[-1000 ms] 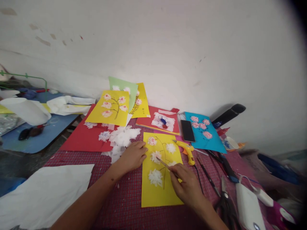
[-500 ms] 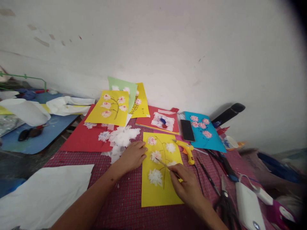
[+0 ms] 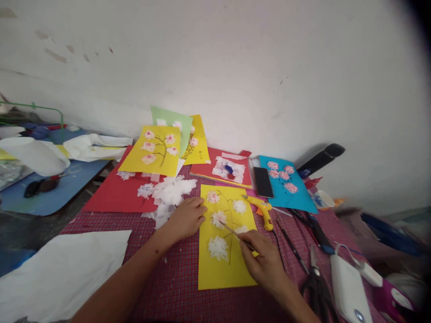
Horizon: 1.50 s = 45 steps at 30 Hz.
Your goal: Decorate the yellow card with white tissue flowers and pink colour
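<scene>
A yellow card (image 3: 218,273) with a drawn branch and several white and pink tissue flowers lies on the red checked cloth (image 3: 175,287). My right hand (image 3: 264,264) pinches a thin brush (image 3: 232,231) whose tip touches a flower near the card's middle. Curled fingers of my left hand (image 3: 185,220) press down on the card's left edge. A heap of white tissue flowers (image 3: 170,193) sits just beyond that hand.
A yellow glue gun (image 3: 264,211), a black phone (image 3: 262,181), a blue flower card (image 3: 286,184) and scissors (image 3: 316,282) lie to the right. More finished cards (image 3: 155,150) lean against the wall. White paper (image 3: 63,269) covers the near left. A white power bank (image 3: 348,291) rests near right.
The brush tip has shifted very slightly on the flower. Both hands stay in about the same place.
</scene>
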Available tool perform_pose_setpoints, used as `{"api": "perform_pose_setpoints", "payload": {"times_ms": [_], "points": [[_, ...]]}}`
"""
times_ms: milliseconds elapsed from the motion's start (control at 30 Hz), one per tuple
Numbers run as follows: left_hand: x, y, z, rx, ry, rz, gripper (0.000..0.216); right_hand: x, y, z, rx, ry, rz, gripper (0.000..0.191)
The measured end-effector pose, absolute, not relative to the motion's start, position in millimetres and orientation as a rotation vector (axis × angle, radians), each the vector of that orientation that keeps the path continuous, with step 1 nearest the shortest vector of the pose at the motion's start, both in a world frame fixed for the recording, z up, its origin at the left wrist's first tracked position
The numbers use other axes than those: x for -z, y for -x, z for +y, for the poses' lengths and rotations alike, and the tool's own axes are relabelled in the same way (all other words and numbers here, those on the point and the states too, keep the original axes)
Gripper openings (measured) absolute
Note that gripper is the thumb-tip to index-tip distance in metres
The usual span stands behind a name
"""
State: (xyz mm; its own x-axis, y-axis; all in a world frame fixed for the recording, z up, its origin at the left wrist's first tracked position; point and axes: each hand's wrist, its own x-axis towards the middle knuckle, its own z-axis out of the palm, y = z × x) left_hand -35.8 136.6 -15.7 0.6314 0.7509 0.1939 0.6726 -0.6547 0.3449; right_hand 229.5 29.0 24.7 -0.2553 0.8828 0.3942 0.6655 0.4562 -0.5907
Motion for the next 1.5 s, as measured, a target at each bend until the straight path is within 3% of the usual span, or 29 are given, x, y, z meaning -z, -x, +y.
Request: {"api": "perform_pose_setpoints", "payload": {"times_ms": [567,1033,1500], "points": [[15,36,137,-0.461,-2.623,1.163,0.016,-33,-233,32,-0.309,1.281,-1.991,0.016],[9,36,134,-0.494,-2.577,1.164,0.014,-21,-270,204,-0.123,1.61,-1.875,0.026],[6,36,133,-0.472,-2.58,1.162,0.014,-8,-263,206,-0.023,1.593,-2.016,0.027]]}}
